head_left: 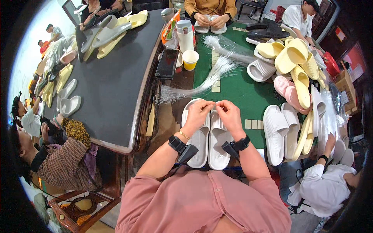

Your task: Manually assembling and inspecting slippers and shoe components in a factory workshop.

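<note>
Mid-frame, pinches thumb-to-finger with the left hand (198, 114) over the left grey slipper (199, 145); likewise with the right hand (229, 116) over the right grey slipper (219, 151). Seemingly fastening the pair; calls next for steady fingerwork.

Bright, even light falls on the fingers (206, 105), which look fairly sharp, with only soft shadows near them. Pale strands (217, 72) beyond them glint. Far left of them, the wall (24, 58) washes out to white; well out on both sides, fisheye distortion warps everything toward black corners.
</note>
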Motion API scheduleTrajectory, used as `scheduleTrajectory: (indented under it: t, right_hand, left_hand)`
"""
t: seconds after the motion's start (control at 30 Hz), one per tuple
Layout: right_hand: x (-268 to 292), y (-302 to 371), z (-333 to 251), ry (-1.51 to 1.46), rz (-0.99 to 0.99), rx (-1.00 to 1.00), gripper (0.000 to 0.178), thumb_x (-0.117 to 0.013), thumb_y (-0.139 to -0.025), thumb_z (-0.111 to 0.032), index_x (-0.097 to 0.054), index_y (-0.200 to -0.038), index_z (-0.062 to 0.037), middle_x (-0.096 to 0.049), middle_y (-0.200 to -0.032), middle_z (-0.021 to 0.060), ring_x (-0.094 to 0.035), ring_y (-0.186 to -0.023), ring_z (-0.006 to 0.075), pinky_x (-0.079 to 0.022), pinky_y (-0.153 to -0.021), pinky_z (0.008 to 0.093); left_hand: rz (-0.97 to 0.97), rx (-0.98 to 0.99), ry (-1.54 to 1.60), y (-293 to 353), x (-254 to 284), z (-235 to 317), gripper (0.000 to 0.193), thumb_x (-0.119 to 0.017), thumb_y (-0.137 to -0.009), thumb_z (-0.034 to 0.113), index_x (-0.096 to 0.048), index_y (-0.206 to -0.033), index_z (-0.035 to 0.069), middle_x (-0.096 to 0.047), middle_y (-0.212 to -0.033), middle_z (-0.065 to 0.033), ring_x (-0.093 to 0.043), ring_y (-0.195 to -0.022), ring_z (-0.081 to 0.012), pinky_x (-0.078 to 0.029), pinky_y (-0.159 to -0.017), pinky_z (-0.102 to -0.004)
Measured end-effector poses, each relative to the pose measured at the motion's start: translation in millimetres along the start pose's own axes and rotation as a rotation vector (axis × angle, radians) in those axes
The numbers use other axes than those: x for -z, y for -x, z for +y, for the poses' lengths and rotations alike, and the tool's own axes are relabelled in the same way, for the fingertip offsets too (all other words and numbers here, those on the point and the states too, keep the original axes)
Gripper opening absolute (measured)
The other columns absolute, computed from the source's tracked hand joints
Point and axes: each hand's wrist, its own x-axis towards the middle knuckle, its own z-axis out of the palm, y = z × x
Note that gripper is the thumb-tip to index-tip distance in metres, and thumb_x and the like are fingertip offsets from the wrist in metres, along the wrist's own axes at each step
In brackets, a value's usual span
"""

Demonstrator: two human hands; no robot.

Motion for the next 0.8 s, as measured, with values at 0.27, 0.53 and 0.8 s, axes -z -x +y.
scheduleTrajectory:
  t: [0.27, 0.53, 0.8]
  right_hand:
    - [-0.3, -0.2, -0.1, 0.066, 0.03, 0.022, 0.011, -0.064, -0.084, -0.01, -0.066, -0.088, 0.0007, -0.063, -0.08, 0.0121, -0.063, -0.065, 0.02, -0.05, -0.061, 0.0319]
    - [-0.6, 0.0, 1.3, 0.087, 0.028, 0.059, 0.01, -0.064, -0.083, -0.009, -0.066, -0.088, 0.0001, -0.063, -0.079, 0.012, -0.063, -0.065, 0.02, -0.05, -0.062, 0.032]
    - [0.3, -5.2, -2.5, 0.074, 0.019, 0.017, 0.011, -0.064, -0.083, -0.01, -0.067, -0.089, -0.0009, -0.064, -0.082, 0.0122, -0.063, -0.067, 0.0209, -0.051, -0.063, 0.0313]
  left_hand:
    - [0.013, -0.026, 0.001, -0.6, -2.4, -8.4, 0.016, -0.065, -0.087, 0.01, -0.072, -0.099, 0.002, -0.066, -0.083, -0.0097, -0.06, -0.076, -0.0181, -0.046, -0.069, -0.0299]
    - [0.008, 0.133, 0.154, 0.3, -4.0, -4.6, 0.014, -0.063, -0.089, 0.006, -0.067, -0.1, -0.001, -0.066, -0.087, -0.003, -0.058, -0.078, -0.0097, -0.047, -0.07, -0.0245]
    - [-0.018, 0.124, 0.087, -5.1, -0.7, -2.6, 0.013, -0.061, -0.091, 0.01, -0.065, -0.095, -0.001, -0.063, -0.082, -0.0007, -0.055, -0.075, -0.0063, -0.046, -0.069, -0.0237]
